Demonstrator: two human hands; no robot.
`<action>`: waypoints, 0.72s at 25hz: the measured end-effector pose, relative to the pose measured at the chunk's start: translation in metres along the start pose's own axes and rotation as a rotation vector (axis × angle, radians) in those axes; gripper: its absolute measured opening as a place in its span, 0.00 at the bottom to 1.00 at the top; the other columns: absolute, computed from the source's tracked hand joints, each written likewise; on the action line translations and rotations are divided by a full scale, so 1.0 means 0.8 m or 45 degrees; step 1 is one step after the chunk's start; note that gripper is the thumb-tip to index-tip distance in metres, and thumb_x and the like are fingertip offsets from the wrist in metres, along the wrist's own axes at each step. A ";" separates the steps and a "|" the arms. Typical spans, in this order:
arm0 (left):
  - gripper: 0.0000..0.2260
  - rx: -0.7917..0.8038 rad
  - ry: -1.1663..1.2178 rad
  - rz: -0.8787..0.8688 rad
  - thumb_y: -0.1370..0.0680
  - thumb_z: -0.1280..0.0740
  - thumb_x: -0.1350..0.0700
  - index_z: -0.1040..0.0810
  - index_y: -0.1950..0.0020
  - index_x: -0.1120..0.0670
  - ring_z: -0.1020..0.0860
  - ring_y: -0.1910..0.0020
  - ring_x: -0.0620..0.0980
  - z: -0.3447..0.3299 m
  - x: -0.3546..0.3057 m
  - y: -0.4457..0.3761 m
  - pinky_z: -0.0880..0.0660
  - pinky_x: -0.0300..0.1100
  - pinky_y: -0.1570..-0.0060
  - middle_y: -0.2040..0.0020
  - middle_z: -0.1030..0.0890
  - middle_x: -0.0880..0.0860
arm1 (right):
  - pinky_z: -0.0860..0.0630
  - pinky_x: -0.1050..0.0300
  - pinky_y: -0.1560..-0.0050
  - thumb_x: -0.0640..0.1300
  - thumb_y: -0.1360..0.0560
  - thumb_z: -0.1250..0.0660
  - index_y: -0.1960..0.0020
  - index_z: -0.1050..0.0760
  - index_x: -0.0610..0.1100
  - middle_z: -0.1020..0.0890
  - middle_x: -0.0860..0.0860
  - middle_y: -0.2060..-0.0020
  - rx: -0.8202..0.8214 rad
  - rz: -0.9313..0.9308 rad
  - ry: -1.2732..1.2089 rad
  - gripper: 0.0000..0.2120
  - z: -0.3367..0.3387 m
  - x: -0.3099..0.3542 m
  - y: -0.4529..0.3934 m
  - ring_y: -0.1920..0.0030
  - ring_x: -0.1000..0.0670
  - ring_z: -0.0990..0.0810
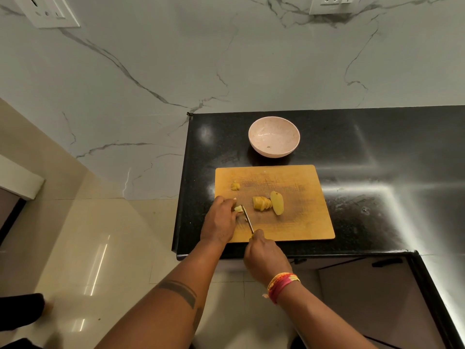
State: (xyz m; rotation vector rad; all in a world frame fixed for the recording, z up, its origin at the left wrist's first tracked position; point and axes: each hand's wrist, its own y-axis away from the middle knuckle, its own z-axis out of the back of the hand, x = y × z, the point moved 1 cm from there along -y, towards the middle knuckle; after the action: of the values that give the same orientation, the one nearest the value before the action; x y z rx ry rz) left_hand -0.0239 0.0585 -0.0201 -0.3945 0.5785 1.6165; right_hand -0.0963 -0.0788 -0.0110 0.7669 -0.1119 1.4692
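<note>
Left hand [221,220], fingers curled, pins what looks like a potato piece [238,209] near the board's [302,222] left edge, steadying it for the knife [247,219] clenched in the right hand [266,258]. Cut slices [261,204] lie mid-board, clear of the blade; bowl [274,137] beyond the far edge.

A pale pink bowl [274,137] stands upright on the black counter [377,152], near its back edge. Behind the counter rises a white marble wall [176,59], with a socket plate [47,11] high to the counter's left and a second socket plate [332,3] above it. Glossy cream floor [100,235] lies left of the counter, and dark cabinet handles [386,262] sit under its front edge.
</note>
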 end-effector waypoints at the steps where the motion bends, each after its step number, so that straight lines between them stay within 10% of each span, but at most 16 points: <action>1: 0.16 -0.005 -0.001 -0.004 0.18 0.33 0.54 0.24 0.29 0.52 0.24 0.40 0.49 0.000 0.000 0.000 0.24 0.44 0.39 0.36 0.27 0.51 | 0.35 0.55 0.72 0.43 0.17 0.48 0.47 0.35 0.45 0.24 0.48 0.66 -0.005 0.004 0.004 0.04 0.001 0.003 -0.004 0.70 0.48 0.26; 18: 0.08 0.025 -0.117 0.028 0.18 0.32 0.54 0.17 0.42 0.53 0.27 0.52 0.43 0.001 0.000 -0.018 0.31 0.37 0.54 0.46 0.22 0.49 | 0.26 0.51 0.62 0.42 0.20 0.46 0.38 0.31 0.40 0.21 0.44 0.58 0.140 -0.063 -0.027 0.13 0.002 0.021 -0.036 0.61 0.43 0.21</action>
State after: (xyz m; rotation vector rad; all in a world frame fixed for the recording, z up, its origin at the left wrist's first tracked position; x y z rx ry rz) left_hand -0.0094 0.0597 -0.0214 -0.2986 0.5297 1.6396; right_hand -0.0669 -0.0627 -0.0129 0.8688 -0.0282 1.4296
